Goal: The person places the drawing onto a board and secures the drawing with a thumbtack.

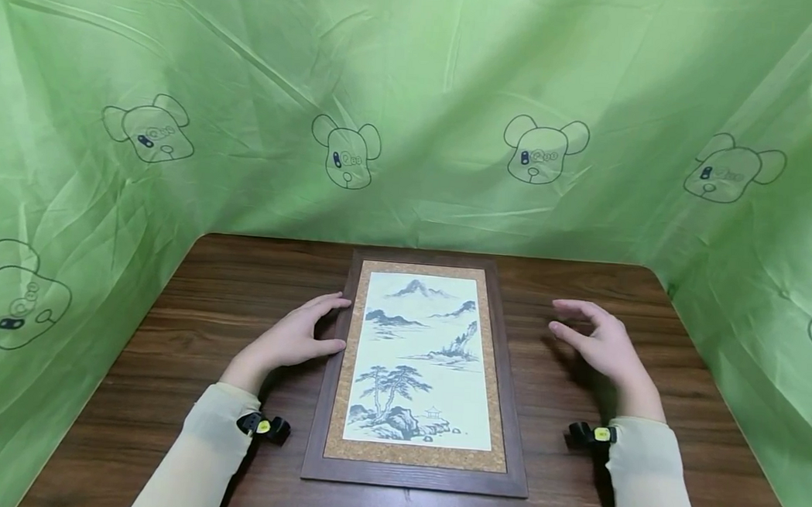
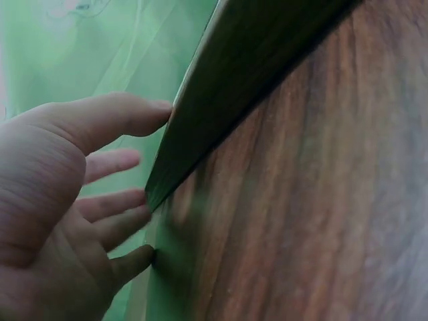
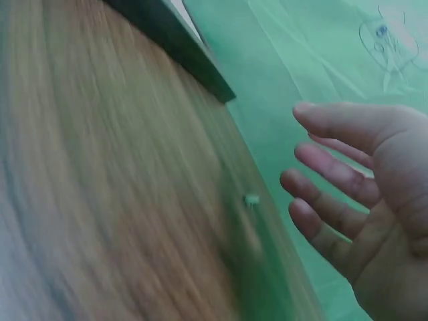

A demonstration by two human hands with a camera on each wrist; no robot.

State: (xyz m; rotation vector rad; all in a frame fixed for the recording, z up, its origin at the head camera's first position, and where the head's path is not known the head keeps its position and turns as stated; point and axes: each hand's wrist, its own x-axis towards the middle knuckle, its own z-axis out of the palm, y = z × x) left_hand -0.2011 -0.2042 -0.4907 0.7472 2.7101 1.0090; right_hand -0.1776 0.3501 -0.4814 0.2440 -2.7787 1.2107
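A brown wooden-framed corkboard (image 1: 416, 455) lies on the table, bearing a white sheet (image 1: 400, 342) printed with a grey-blue ink landscape of mountains, pines and a pavilion. At the board's left side is my left hand (image 1: 296, 336), thumb and fingers spread. In the left wrist view, the thumb tip meets the top of the frame's dark side (image 2: 227, 87), and other fingertips lie right at its far corner. Well to the right of the board, my right hand (image 1: 599, 343) hovers over the table with fingers loosely bent and nothing between them.
The dark wood-grain table (image 1: 222, 296) has rounded far corners. Green cloth (image 1: 431, 69) with bear-head outlines hangs around its back and sides. A small pale object (image 3: 251, 199) shows near the table edge in the right wrist view. Each wrist wears a small black camera (image 1: 265, 427).
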